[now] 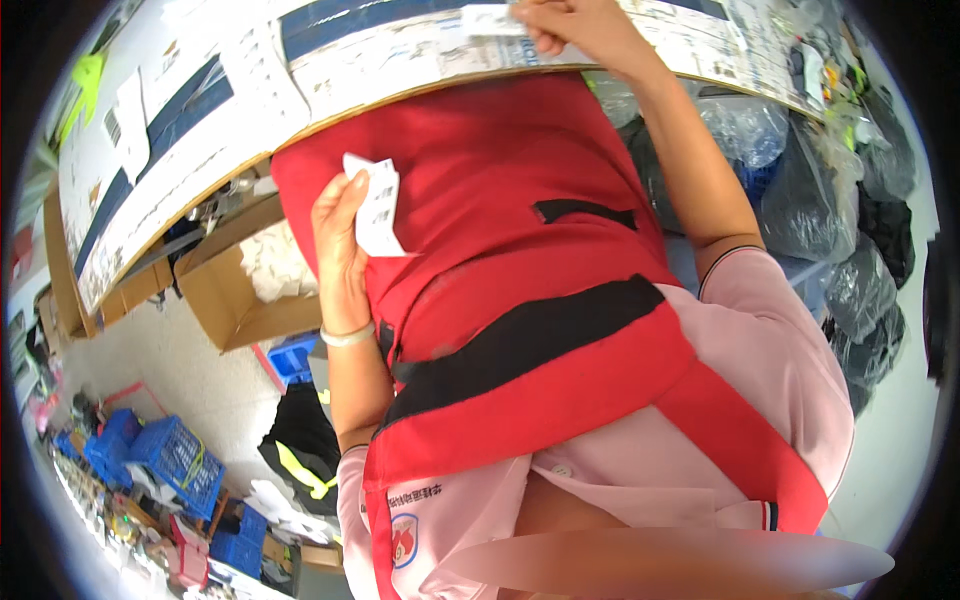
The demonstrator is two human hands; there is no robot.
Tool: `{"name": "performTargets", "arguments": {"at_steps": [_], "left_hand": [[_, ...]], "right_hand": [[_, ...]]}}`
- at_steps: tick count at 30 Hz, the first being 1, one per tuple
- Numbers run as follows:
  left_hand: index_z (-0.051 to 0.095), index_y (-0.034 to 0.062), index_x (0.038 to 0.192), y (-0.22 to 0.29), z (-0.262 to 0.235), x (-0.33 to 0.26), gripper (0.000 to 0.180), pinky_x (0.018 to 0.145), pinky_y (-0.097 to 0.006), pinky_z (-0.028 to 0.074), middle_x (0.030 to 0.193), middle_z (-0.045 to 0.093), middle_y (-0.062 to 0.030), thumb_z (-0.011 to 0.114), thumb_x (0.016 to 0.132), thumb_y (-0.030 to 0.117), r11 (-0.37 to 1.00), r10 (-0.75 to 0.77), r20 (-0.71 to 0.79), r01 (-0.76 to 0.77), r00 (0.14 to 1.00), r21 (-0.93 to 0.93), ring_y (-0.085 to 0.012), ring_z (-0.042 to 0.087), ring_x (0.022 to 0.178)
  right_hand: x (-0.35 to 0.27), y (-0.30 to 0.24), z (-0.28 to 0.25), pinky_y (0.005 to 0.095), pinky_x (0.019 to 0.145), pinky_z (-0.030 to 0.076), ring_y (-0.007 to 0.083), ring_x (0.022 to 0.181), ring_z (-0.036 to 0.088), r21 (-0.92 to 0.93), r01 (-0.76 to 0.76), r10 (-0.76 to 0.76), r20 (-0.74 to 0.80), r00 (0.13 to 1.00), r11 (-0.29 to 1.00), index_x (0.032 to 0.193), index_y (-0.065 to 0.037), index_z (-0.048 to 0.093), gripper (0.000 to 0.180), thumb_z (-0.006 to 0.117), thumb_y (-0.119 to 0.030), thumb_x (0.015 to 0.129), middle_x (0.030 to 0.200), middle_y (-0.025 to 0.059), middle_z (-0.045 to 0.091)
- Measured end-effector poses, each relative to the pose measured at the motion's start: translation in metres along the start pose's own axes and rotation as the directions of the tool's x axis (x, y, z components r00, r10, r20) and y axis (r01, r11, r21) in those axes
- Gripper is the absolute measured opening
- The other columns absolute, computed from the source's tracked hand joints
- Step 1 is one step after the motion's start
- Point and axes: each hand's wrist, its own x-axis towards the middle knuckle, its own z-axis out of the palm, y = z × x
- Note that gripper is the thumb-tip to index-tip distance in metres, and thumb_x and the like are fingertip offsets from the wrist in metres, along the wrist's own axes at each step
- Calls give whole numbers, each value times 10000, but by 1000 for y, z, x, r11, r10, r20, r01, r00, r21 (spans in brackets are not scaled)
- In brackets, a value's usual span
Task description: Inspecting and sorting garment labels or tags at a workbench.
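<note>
My left hand (338, 240) is held against my red apron (520, 230), pinching a small white paper slip (378, 205) between thumb and fingers. A white band sits on that wrist. My right hand (578, 28) reaches up to the table edge (300, 130) at the top of the view, fingers pressing on another white paper label (490, 20) that lies on the printed sheets covering the table.
An open cardboard box (240, 290) with white stuffing sits under the table at left. Blue plastic crates (165, 460) stand on the floor lower left. Dark plastic-wrapped bundles (820, 200) pile up at right. A black-and-yellow garment (300, 450) lies near my left elbow.
</note>
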Motion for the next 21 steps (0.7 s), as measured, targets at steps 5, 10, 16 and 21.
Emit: {"name": "performTargets", "arguments": {"at_steps": [5,10,16,21], "left_hand": [[648,9,1003,-7,-3,7,182,556,-227,544,865,700,-87,636,898,158,999,33,-7,-33,999,44,-128,661,629],[670,11,948,4,9,-1,103,680,-235,529,884,695,-68,670,854,53,998,43,6,-43,999,54,-113,655,745],[672,-5,938,24,39,-13,94,685,-224,504,862,690,-63,665,861,49,985,143,65,-148,988,83,-100,634,734],[675,-13,941,32,45,-20,96,691,-200,477,834,675,-34,672,852,22,926,320,88,-332,943,180,-57,596,732]], "right_hand": [[-5,22,-69,250,459,437,97,483,533,-374,-71,-68,-347,935,925,757,-8,608,225,701,-200,828,576,43,582],[0,27,-54,339,481,460,195,471,569,-559,-174,-140,-474,870,811,883,-7,557,325,752,-232,751,578,100,598],[-10,21,0,317,550,487,178,612,620,-544,144,-342,-282,896,827,950,10,592,274,708,-188,801,710,105,650],[-50,-23,114,216,592,471,88,627,564,10,230,-225,261,939,973,969,-22,679,249,648,-253,880,760,24,645]]}}
